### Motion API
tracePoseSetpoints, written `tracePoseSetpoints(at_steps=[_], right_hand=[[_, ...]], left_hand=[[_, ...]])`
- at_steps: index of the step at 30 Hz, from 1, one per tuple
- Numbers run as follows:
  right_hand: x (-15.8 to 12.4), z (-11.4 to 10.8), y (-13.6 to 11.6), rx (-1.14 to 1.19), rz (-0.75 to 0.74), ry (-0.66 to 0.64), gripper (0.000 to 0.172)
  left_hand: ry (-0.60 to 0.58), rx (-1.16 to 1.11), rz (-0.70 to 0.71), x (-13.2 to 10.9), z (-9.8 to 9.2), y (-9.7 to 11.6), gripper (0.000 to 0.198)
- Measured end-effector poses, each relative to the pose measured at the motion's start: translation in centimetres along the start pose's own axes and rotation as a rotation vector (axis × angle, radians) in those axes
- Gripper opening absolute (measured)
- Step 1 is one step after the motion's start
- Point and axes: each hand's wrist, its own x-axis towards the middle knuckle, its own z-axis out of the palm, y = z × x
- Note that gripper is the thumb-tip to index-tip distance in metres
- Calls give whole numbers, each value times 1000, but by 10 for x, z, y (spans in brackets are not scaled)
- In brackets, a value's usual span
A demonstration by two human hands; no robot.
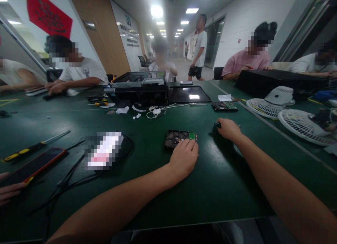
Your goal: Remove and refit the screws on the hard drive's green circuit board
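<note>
A hard drive (177, 138) with its green circuit board showing lies on the green table in front of me. My left hand (185, 154) is closed over the drive's near right edge, its fingers together and hiding that corner. To the right, a little above the tabletop or resting on it, my right hand (228, 129) is closed around a small black object (217, 125). Only its end sticks out past the fingers, so its kind cannot be made out. A second hard drive (224, 106) lies farther back, beyond my right hand.
An opened computer case (137, 93) and a black panel (181, 93) stand behind. White cables (158, 112) lie before them. At left are a screwdriver (34, 151), a multimeter (39, 165) touched by another person's hand, and black cords. Fan parts (300, 126) lie right. Several people sit around.
</note>
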Motion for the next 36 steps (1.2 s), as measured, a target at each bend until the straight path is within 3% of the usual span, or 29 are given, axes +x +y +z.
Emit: tracePoseSetpoints(at_steps=[7,17,25,31,36], right_hand=[[0,-3,9,-15,39,-31,26],[0,-4,3,12,49,47,29],[-11,-11,-28,199,-173,189,18],[-32,-21,-59,480,-509,86,13],[-38,-21,-74,500,-525,79,11]], left_hand=[[19,4,-91,-2,-3,1,41],[-9,65,-53,-1,7,-1,41],[4,89,-4,-1,10,-6,42],[22,85,8,-1,11,-4,39],[22,77,5,0,9,-3,36]])
